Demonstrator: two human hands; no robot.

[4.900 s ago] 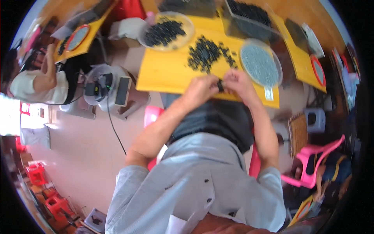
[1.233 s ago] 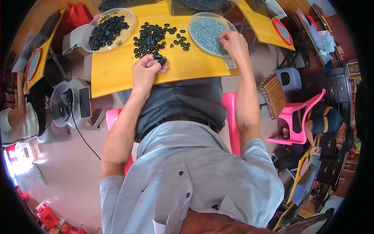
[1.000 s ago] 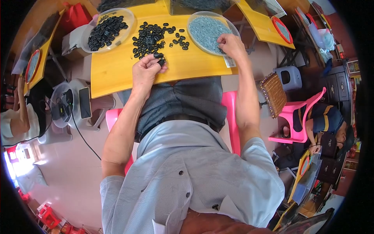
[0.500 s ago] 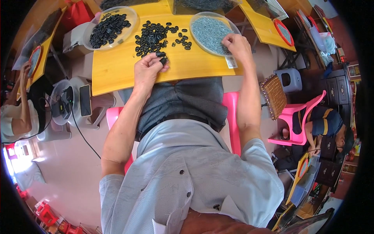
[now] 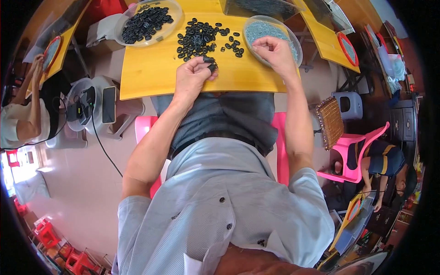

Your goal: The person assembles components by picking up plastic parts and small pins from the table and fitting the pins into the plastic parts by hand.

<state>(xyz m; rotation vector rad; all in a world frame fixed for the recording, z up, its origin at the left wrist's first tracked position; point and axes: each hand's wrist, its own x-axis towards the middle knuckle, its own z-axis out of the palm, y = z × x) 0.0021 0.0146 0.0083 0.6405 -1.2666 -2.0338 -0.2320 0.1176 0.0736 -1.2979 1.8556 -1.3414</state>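
Note:
My left hand (image 5: 192,79) is over the near part of the yellow table, black covers (image 5: 209,60) on its thumb and a finger. Its fingers are bent together; anything between them blends with the dark covers. Just beyond lies a loose pile of small black oval pieces (image 5: 198,39) with holes. My right hand (image 5: 278,56) is at the near-left rim of a round clear tray (image 5: 300,51), thumb and fingers pinched. Thin silvery metal pieces (image 5: 266,30), like screws or pins, fill that tray. What the right fingertips hold is too small to make out.
Another round clear tray (image 5: 178,25) with more black pieces stands at the table's far left. A clear bin (image 5: 261,8) sits at the back. A phone (image 5: 109,104) lies on a grey stool to the left. Other people work at tables on both sides.
The whole view has shifted slightly. My right hand has come out of the metal pieces toward the tray's near-left rim. My left hand stays near the black pile.

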